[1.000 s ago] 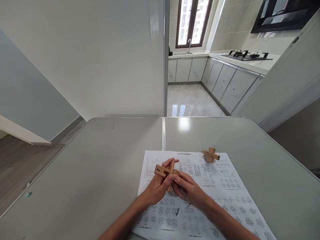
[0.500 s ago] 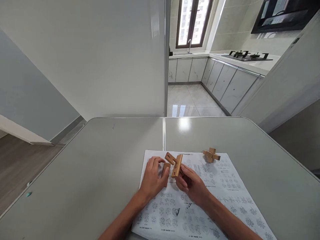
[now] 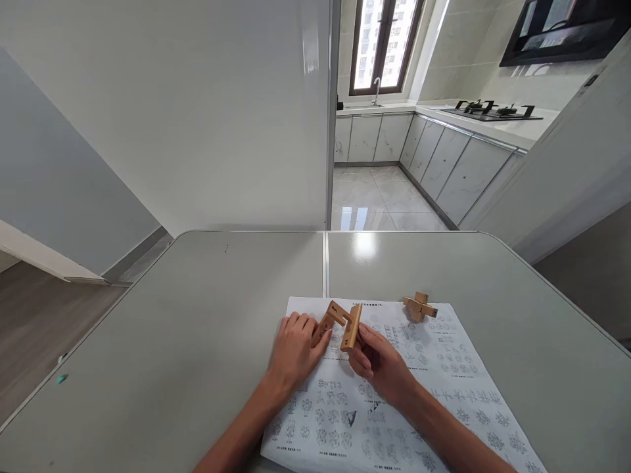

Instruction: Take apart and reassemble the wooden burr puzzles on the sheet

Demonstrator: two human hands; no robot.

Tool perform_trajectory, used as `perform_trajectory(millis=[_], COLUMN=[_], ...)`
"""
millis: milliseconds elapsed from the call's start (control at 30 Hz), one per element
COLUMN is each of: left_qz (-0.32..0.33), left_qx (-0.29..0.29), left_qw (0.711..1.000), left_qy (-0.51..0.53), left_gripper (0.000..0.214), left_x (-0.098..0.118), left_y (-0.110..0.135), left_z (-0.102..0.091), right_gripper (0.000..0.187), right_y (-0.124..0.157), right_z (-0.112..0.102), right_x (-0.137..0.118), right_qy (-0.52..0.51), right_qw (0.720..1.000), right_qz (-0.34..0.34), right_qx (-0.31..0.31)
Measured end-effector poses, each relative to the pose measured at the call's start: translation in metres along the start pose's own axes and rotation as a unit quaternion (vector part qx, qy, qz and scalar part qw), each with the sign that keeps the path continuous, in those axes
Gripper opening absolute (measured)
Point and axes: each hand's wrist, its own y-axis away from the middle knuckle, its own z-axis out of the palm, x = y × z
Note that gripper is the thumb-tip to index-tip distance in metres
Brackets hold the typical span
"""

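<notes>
Between thumb and fingers of the right hand [image 3: 382, 364], a narrow pinch on a tilted wooden block [image 3: 351, 328], raised above the printed sheet [image 3: 340, 371]. Touching it on the left, a notched block [image 3: 336, 310] with an open slot in its side; depth of any fit between these 2, too small to tell. Palm down near the sheet's upper left edge, the left hand [image 3: 296, 348], with another block [image 3: 321, 330] partly hidden by its thumb and fingers; pinched or merely covered, impossible to tell. Near the sheet's upper right corner, 1 wooden cluster [image 3: 419, 307] of crossing bars. Beneath the sheet, a grey table [image 3: 172, 361]. Beyond, pale cabinets [image 3: 446, 151], shut, contents hidden; above these, a black stove [image 3: 493, 113].
</notes>
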Motion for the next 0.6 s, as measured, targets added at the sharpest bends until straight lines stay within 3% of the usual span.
perform_trajectory(millis=[100, 200, 300, 400, 600], left_qz=[-0.061, -0.122, -0.103, -0.071, -0.022], left_qx=[-0.014, -0.003, 0.002, -0.031, -0.123], left_qw=[0.993, 0.961, 0.908, 0.86, 0.833], left_qy=[0.097, 0.247, 0.406, 0.504, 0.54], left_gripper=[0.034, 0.036, 0.037, 0.038, 0.039], left_x=[-0.001, 0.002, 0.008, 0.014, 0.019], left_y=[0.001, 0.0, 0.0, 0.002, 0.008], left_z=[-0.002, -0.006, -0.01, -0.014, -0.015], right_gripper=[0.036, 0.039, 0.039, 0.038, 0.039], right_y=[0.0, -0.001, -0.004, -0.006, -0.006], right_z=[-0.001, -0.004, -0.008, -0.01, -0.007], right_x=[-0.001, -0.001, 0.0, 0.001, -0.002], right_qy=[-0.001, -0.015, -0.025, -0.039, -0.063], right_qw=[1.0, 1.0, 0.999, 0.999, 0.998], right_qz=[0.008, 0.008, -0.002, -0.006, -0.005], right_qx=[0.004, 0.014, 0.023, 0.028, 0.029])
